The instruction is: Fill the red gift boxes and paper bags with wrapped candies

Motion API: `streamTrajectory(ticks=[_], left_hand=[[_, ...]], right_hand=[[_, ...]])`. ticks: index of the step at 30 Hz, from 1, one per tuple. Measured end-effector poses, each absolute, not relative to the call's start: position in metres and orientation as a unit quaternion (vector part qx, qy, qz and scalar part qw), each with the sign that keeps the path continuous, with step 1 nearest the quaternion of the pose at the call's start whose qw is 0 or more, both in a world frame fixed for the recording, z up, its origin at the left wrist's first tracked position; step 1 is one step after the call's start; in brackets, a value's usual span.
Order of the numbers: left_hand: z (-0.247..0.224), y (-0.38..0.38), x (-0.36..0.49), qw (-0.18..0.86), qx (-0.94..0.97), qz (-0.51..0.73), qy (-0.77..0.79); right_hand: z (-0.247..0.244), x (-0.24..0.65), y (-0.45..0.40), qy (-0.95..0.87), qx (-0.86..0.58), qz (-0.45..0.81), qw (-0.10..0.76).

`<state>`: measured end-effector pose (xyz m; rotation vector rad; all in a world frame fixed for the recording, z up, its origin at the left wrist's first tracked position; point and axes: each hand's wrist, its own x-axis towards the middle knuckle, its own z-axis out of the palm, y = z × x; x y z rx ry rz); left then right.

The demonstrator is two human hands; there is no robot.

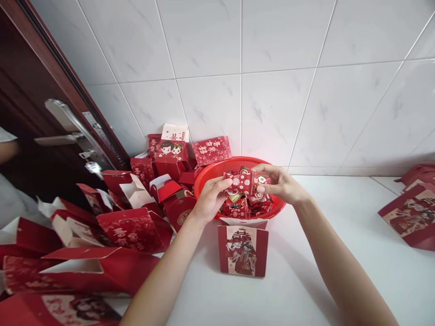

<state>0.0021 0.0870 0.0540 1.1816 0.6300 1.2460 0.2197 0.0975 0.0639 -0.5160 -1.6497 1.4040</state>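
Observation:
My left hand (pixel 211 199) is closed on a red wrapped candy (pixel 242 184) with pale round prints, thumb on top. My right hand (pixel 281 184) is pinched on another red wrapped candy (pixel 262 183) with flower prints, right beside the first. Both hands are over a red plastic basket (pixel 208 171) that holds several more wrapped candies (pixel 234 208). Just in front of the basket a red gift box (pixel 242 251) stands upright, a couple printed on its front and its top flaps open. My fingertips partly cover the candies.
Many open red gift boxes (pixel 132 228) crowd the left side of the white surface (pixel 306 280). More boxes (pixel 211 150) lean at the tiled wall (pixel 272 90). Another box (pixel 413 215) stands at the right. A dark door (pixel 20 68) with keys and part of a person's arm (pixel 7 151) are at far left.

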Motion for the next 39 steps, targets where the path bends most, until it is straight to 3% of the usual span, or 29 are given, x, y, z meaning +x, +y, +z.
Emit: streamTrajectory(ticks=[5, 10, 18, 24, 28, 34, 39], left_hand=[[0.055, 0.091, 0.000, 0.616, 0.476, 0.563, 0.278], [0.056, 0.098, -0.008, 0.599, 0.427, 0.615, 0.285], [0.057, 0.092, -0.004, 0.562, 0.509, 0.580, 0.298], [0.059, 0.084, 0.002, 0.484, 0.627, 0.527, 0.308], [0.062, 0.082, 0.005, 0.452, 0.625, 0.546, 0.327], [0.055, 0.090, 0.000, 0.507, 0.598, 0.535, 0.316], [0.055, 0.089, 0.000, 0.442, 0.603, 0.574, 0.334]], right_hand=[[0.067, 0.221, 0.095, -0.658, -0.224, 0.575, 0.432], [0.072, 0.223, 0.093, -0.632, -0.277, 0.544, 0.478], [0.072, 0.215, 0.092, -0.607, -0.338, 0.518, 0.499], [0.073, 0.199, 0.083, -0.619, -0.320, 0.551, 0.458], [0.073, 0.193, 0.080, -0.623, -0.306, 0.551, 0.463], [0.068, 0.194, 0.085, -0.581, -0.327, 0.544, 0.509], [0.066, 0.196, 0.087, -0.557, -0.345, 0.544, 0.524]])
